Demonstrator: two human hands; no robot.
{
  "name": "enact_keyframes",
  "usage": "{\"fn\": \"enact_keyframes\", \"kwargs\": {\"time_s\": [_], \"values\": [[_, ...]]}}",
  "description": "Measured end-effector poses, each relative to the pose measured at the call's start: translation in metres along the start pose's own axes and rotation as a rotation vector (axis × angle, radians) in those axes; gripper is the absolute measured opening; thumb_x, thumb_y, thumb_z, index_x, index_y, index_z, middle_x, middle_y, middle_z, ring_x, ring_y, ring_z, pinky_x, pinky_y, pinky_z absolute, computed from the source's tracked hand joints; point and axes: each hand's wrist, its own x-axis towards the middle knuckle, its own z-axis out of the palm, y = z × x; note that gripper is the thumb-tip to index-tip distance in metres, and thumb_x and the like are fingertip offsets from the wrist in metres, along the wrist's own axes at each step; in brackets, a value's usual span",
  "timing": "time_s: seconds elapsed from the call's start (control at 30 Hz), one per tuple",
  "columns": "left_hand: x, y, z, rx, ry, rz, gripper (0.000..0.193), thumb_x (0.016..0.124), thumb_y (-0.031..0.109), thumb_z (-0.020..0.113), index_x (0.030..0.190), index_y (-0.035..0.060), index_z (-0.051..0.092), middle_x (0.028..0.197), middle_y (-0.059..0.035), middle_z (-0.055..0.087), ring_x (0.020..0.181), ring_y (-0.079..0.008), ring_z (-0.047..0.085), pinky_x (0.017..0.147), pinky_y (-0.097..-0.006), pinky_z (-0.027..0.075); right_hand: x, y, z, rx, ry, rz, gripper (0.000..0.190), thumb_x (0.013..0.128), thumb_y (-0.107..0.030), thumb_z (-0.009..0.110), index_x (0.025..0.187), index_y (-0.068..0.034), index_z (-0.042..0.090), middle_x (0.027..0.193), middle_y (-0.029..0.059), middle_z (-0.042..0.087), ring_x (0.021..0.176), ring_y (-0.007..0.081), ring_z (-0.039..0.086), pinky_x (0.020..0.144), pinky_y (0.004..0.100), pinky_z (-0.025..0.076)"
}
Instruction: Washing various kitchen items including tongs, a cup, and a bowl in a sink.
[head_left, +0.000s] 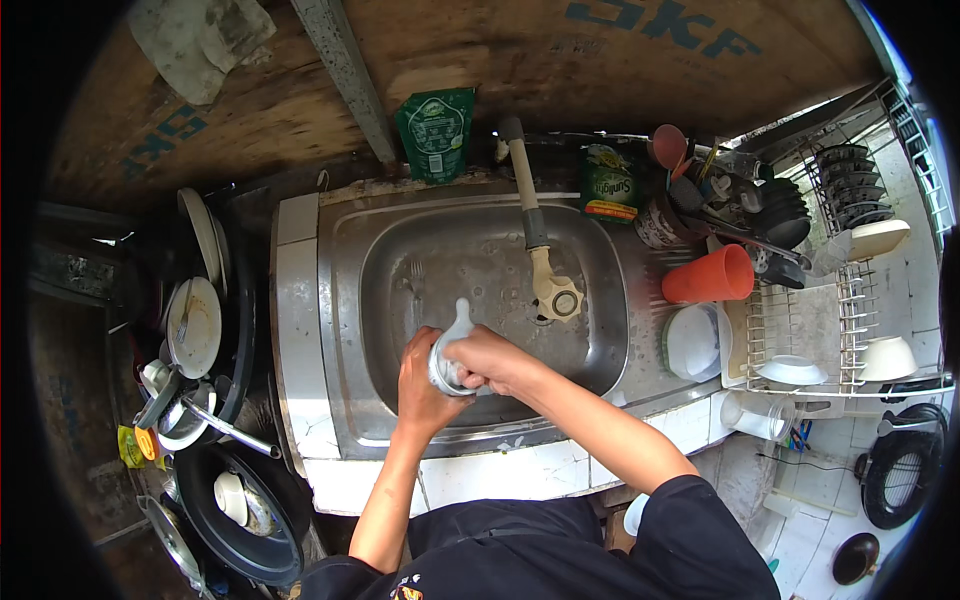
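Note:
Over the steel sink basin (480, 262), my left hand (424, 382) holds a small whitish cup or ladle-like vessel (450, 367) by its side. A pale handle (463, 311) sticks out from it towards the wall. My right hand (487, 360) reaches into the vessel's mouth with bent fingers; whether it grips anything there is hidden. A fork (416, 276) lies on the basin's floor at the left. The beige tap (559, 296) stands over the basin, to the right of and beyond my hands.
Right of the basin are an orange cup (709, 274), a clear plastic container (694, 341), a utensil holder (660, 223) and a wire dish rack (795, 386). Green detergent pouches (435, 135) stand along the wall. Stacked plates (195, 326) and a large dark basin (289, 547) with a bowl are at the left.

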Motion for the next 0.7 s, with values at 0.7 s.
{"fn": "enact_keyframes", "kwargs": {"time_s": [0.7], "values": [[-0.019, -0.005, -0.03, -0.644, -0.002, -0.371, 0.093, 0.058, 0.033, 0.085, 0.129, 0.0051, 0.032, 0.121, -0.0126, 0.043, 0.11, -0.0242, 0.05, 0.094, -0.0373, 0.042, -0.042, 0.051, 0.003, -0.069, 0.336, -0.521, 0.042, 0.09, -0.03, 0.061, 0.115, 0.002, 0.051, 0.082, 0.008, 0.064, 0.081, 0.0147, 0.061, 0.073, 0.0301, 0.05]]}}
